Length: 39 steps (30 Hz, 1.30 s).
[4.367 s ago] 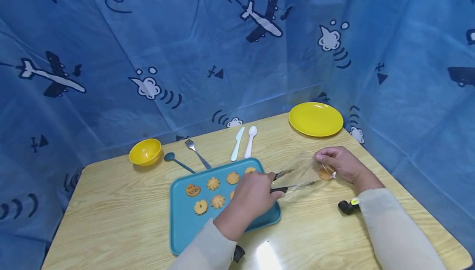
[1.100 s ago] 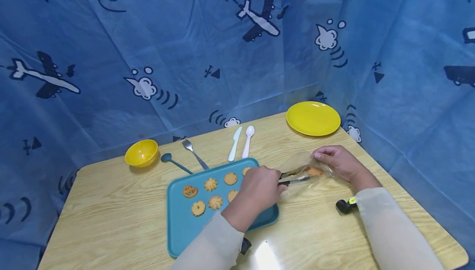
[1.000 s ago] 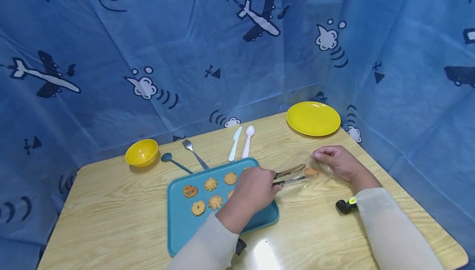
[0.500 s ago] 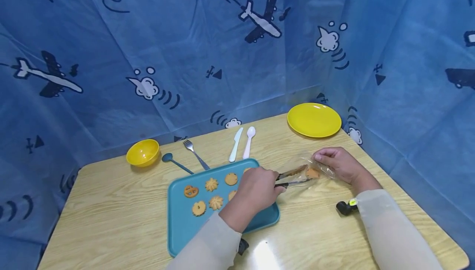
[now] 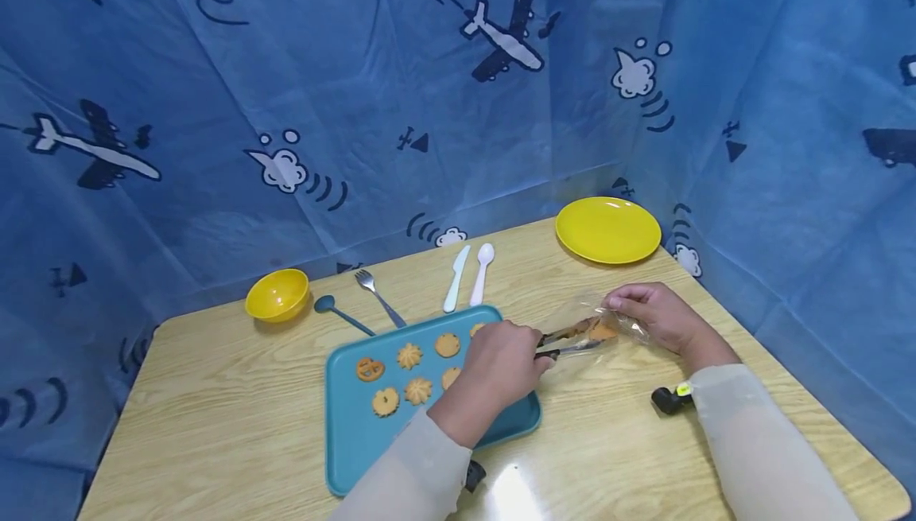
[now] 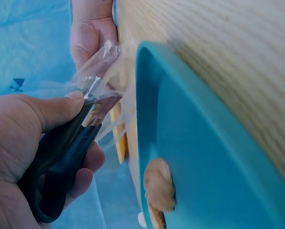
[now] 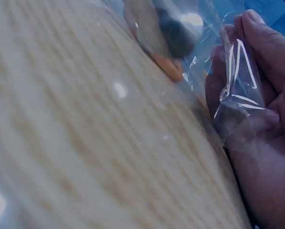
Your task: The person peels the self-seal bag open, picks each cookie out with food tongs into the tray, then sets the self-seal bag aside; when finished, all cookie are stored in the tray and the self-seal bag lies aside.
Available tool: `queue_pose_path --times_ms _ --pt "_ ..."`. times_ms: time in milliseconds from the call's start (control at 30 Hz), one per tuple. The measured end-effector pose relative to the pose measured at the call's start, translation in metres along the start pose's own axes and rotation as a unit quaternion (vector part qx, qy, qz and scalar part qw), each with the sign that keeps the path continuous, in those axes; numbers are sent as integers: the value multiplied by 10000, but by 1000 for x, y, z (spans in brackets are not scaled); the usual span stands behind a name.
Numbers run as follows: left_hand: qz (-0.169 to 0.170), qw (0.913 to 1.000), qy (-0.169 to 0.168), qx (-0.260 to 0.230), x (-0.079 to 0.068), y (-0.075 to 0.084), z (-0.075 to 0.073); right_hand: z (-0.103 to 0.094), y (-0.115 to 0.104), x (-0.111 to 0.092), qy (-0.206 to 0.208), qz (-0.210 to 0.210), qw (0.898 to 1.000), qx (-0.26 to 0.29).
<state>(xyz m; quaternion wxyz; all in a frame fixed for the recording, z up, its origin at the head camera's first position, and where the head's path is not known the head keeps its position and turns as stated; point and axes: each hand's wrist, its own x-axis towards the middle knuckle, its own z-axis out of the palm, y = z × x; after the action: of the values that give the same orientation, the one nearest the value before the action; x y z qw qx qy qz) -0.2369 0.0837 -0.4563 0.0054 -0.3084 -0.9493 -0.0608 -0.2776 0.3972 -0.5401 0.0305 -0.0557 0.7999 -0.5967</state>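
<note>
My left hand (image 5: 501,366) grips the black handles of the tongs (image 6: 68,162) above the right side of a teal tray (image 5: 354,449). The metal arms of the tongs reach into a clear plastic bag (image 5: 633,327), their tips at an orange-brown cookie (image 5: 603,332) inside it. My right hand (image 5: 657,316) pinches the bag by its edge, close over the table. Several cookies lie on the tray, among them a pretzel-shaped cookie (image 5: 370,369) and a flower-shaped cookie (image 5: 418,390); my left hand and forearm hide others.
Behind the tray lie a dark teal spoon (image 5: 343,315), a fork (image 5: 382,298), a pale green knife (image 5: 456,278) and a pink spoon (image 5: 482,274). A yellow bowl (image 5: 277,296) stands back left, a yellow plate (image 5: 608,230) back right. Blue curtain borders the table.
Since the earliest frame the cookie has shifted left inside the bag. The tongs drew back left, spread apart, then moved right to the cookie again. My right hand keeps its pinch on the bag.
</note>
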Motion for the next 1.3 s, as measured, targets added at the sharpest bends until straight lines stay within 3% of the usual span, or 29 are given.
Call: queue_pose_path --times_ms 333,700,867,1100,1300 --pt "108 9997 223 1 -21 -19 -5 -3 1 -2 14 -96 9995 -290" --pt "153 9998 58 69 -14 -17 -2 -1 6 -1 31 -114 9999 118" --pt "207 9996 138 163 -16 -18 -5 0 4 1 -60 -171 9994 308" --pt "64 9997 219 -12 -25 -24 -12 -1 -1 0 -10 -109 9998 -158" --pt "73 9992 304 -240 -32 -33 -14 -1 0 -1 -19 9 10000 -4"
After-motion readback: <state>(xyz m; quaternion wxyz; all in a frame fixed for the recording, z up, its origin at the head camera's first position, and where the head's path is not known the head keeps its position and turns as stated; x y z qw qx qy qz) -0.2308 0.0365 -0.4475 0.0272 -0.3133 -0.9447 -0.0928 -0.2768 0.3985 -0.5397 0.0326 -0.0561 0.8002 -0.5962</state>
